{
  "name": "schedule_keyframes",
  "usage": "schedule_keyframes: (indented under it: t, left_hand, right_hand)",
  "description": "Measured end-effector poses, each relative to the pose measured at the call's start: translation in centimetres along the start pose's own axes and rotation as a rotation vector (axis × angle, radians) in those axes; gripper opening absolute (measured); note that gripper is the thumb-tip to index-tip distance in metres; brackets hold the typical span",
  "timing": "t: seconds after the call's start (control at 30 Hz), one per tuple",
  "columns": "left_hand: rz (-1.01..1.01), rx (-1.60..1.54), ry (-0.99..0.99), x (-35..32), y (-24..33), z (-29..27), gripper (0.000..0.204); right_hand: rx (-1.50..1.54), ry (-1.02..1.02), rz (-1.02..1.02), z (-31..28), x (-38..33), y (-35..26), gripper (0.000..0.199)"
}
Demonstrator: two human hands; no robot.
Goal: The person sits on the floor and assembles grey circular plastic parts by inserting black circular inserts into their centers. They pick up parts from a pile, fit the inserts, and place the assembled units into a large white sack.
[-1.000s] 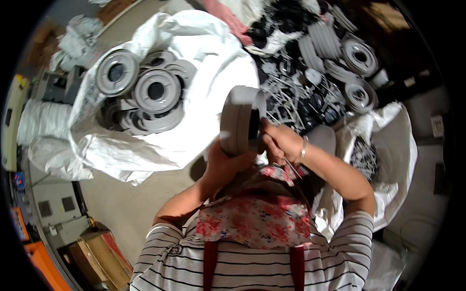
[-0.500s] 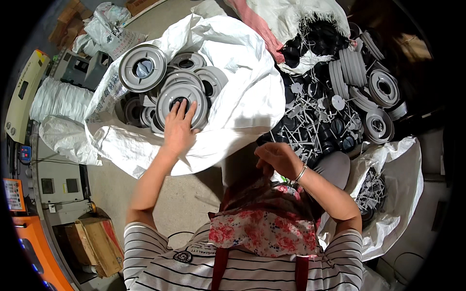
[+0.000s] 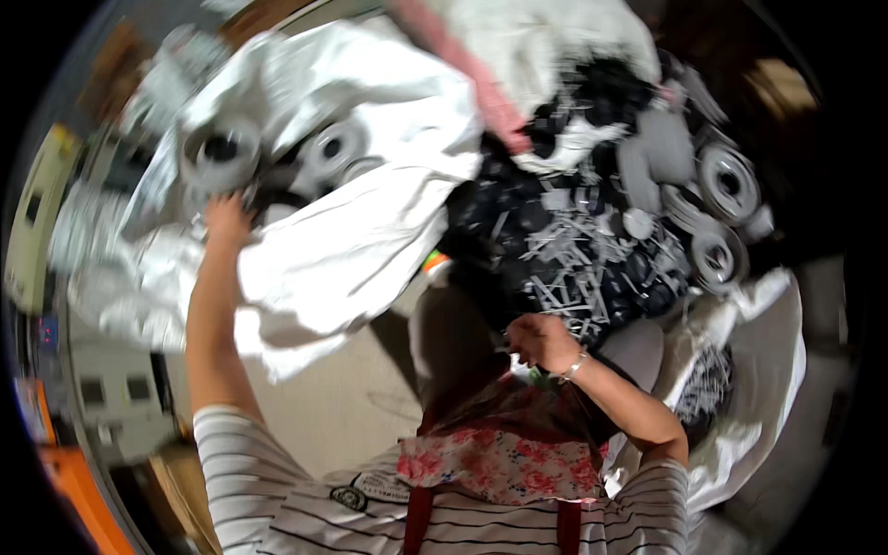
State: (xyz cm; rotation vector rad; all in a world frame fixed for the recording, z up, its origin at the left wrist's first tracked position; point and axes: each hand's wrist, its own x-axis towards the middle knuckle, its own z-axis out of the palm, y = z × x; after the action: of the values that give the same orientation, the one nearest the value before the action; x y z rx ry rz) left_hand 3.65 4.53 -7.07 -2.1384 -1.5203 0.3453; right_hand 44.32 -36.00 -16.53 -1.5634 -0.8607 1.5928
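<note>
At the left side of an open white woven sack (image 3: 388, 102), my left hand (image 3: 228, 217) touches the near rim of a grey round plastic part (image 3: 225, 173) with a dark centre. Motion blur and the part itself obscure the fingers. Another grey ring-shaped part (image 3: 335, 148) lies farther right inside the sack. Above my lap, my right hand (image 3: 548, 342) is closed with its fingers curled; whatever it may hold is hidden. Just beyond it spreads a heap of black round pieces (image 3: 499, 208) mixed with thin grey stem-like plastic pieces (image 3: 564, 268).
Grey rimmed discs (image 3: 668, 143) are stacked at the right, beside loose grey rings (image 3: 729, 182). A second white sack (image 3: 777, 370) with thin grey pieces stands at the lower right. A pink-and-white sack (image 3: 499, 92) leans at the back. Orange equipment (image 3: 88, 499) borders the lower left.
My left hand has moved left, from the middle rings to the sack's left side. The sack's near edge hangs lower and the view has shifted. My right hand is slightly lower, still curled.
</note>
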Motion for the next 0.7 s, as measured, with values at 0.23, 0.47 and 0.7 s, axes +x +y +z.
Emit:
schedule_keyframes:
  t: [0.23,0.47,0.7]
  left_hand:
    - [-0.051,-0.573,0.010,9.6,-3.1,13.2,0.073]
    - [0.067,-0.646,-0.323,10.3,7.5,4.1,0.047]
    - [0.107,-1.516,0.044,0.1,12.3,-12.2,0.038]
  right_hand:
    - [-0.680,0.506,-0.270,-9.7,1.8,-4.4,0.031]
    - [-1.229,1.245,0.016,-28.2,9.5,-11.1,0.088]
    - [-1.032,1.127,0.229,-28.9,11.7,-11.5,0.070]
